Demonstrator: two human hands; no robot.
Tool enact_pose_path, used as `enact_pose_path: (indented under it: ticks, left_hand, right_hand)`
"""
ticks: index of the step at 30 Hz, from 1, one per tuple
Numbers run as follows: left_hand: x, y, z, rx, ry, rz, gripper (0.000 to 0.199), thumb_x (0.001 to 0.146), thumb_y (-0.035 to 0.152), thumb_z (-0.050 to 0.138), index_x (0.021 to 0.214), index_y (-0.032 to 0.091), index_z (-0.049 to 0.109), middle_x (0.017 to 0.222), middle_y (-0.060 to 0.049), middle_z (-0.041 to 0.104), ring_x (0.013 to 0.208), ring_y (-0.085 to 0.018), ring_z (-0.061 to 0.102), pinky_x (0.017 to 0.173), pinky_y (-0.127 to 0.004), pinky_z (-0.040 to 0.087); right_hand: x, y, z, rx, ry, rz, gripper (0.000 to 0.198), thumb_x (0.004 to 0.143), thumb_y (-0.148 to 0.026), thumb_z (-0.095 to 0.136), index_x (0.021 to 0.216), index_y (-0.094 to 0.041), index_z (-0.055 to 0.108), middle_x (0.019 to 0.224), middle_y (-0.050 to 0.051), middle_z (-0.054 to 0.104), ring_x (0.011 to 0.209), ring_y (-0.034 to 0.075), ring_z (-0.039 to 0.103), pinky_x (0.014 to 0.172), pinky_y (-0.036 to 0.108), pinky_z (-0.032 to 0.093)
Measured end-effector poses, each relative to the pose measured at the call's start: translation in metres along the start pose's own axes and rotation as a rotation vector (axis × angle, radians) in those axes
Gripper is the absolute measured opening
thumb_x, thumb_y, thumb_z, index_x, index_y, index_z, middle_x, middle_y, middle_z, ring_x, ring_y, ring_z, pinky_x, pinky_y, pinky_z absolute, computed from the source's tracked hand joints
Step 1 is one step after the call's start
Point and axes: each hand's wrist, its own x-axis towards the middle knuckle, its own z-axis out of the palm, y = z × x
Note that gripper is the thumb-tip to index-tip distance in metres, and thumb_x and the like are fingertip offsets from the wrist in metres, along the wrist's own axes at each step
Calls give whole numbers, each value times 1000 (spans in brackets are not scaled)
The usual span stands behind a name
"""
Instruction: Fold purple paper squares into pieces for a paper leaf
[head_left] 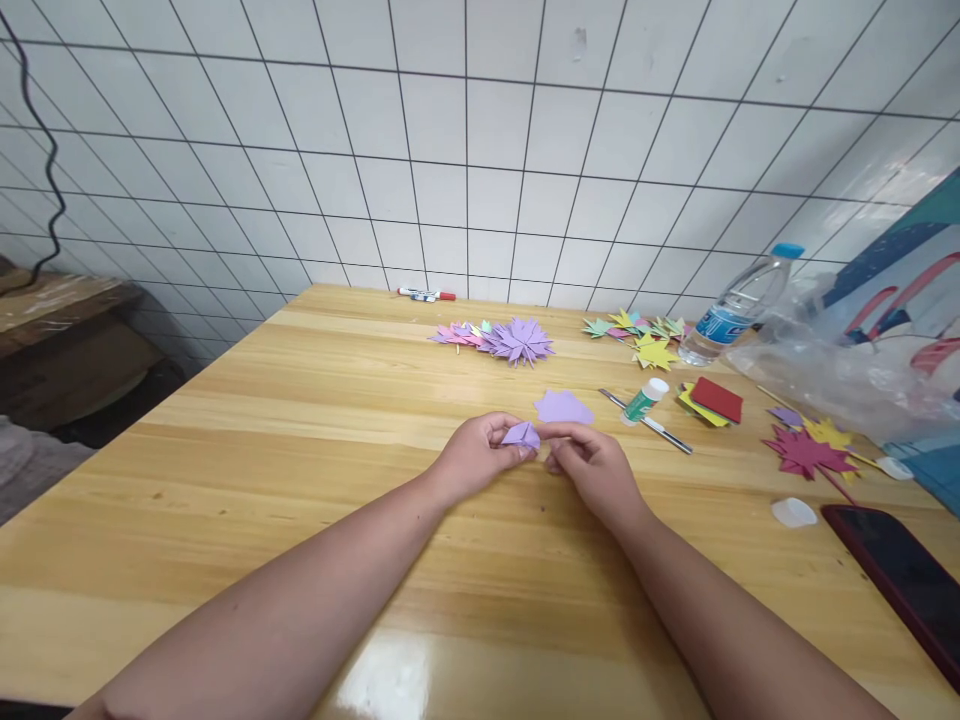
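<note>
A small folded piece of purple paper [520, 435] is pinched between the thumb and fingers of my left hand [480, 450], just above the table. At the paper's right edge is the index fingertip of my right hand [596, 465]; it looks to be touching the paper. That index finger is stretched out and the thumb sits below it, apart from it. Just beyond both hands lies a flat purple paper cutout [564, 406] with a jagged edge. To its right a glue stick [645, 401] with a white cap stands tilted in the view, beside a slim pen-like tool [660, 432].
Purple and pink paper leaf shapes [519, 341] lie at the back, near a marker [427, 295]. Green and yellow leaves [652, 352], a water bottle [735, 310], coloured paper squares [716, 400], a dark red leaf [808, 453], a white cap [794, 513] and a phone [900, 570] are rightward.
</note>
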Motion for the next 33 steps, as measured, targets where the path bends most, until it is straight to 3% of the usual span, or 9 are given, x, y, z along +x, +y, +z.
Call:
enact_pose_path:
  ticks: [2, 5, 10, 14, 17, 25, 33]
  left_hand:
    - [-1, 1, 1, 0, 3, -7, 33, 63, 23, 72, 92, 14, 59, 82, -5, 70, 76, -17, 64, 72, -27, 45]
    - [-2, -1, 1, 72, 12, 5, 35, 63, 23, 71, 93, 15, 57, 78, -4, 70, 71, -16, 64, 67, -26, 45]
    - [-2, -7, -1, 212, 51, 18, 36, 64, 26, 70, 97, 17, 56, 64, 1, 66, 56, -13, 59, 56, -23, 42]
    - [-4, -4, -1, 224, 16, 70, 33, 66, 30, 69, 94, 16, 58, 74, -2, 68, 65, -14, 60, 62, -24, 44]
    - [-6, 1, 0, 182, -32, 140, 27, 72, 34, 65, 89, 13, 61, 84, -7, 67, 76, -17, 61, 70, -26, 45]
    - [-4, -6, 0, 258, 54, 127, 22, 75, 36, 61, 76, 14, 62, 68, -4, 66, 61, -14, 59, 61, -25, 45]
    - [-4, -4, -1, 238, 178, 159, 23, 73, 37, 62, 68, 14, 60, 67, -3, 65, 63, -14, 58, 61, -24, 44]
  right_hand:
    - [0, -2, 0, 161, -3, 118, 30, 79, -35, 51, 104, -21, 62, 90, 4, 64, 58, 11, 57, 57, 28, 51]
    - [1, -3, 0, 166, -44, 183, 33, 75, -43, 56, 95, -18, 64, 73, 2, 61, 54, 11, 53, 51, 25, 50]
    - [2, -2, 3, 68, -80, 188, 26, 70, -43, 63, 74, -17, 64, 58, -2, 54, 50, 10, 47, 48, 23, 45]
    - [2, -1, 3, -4, -72, 152, 24, 72, -42, 60, 70, -17, 62, 54, -3, 52, 47, 10, 44, 46, 22, 41]
    - [1, -1, 2, -124, -34, 109, 24, 74, -41, 58, 68, -18, 62, 53, -2, 53, 47, 10, 44, 46, 22, 37]
    - [-1, -5, 4, -403, -79, -119, 16, 80, -30, 53, 72, -20, 63, 69, 1, 61, 63, 13, 52, 57, 23, 39]
    - [-2, -6, 8, -194, -107, 38, 20, 76, -36, 56, 75, -18, 64, 69, 0, 63, 61, 13, 53, 57, 23, 41]
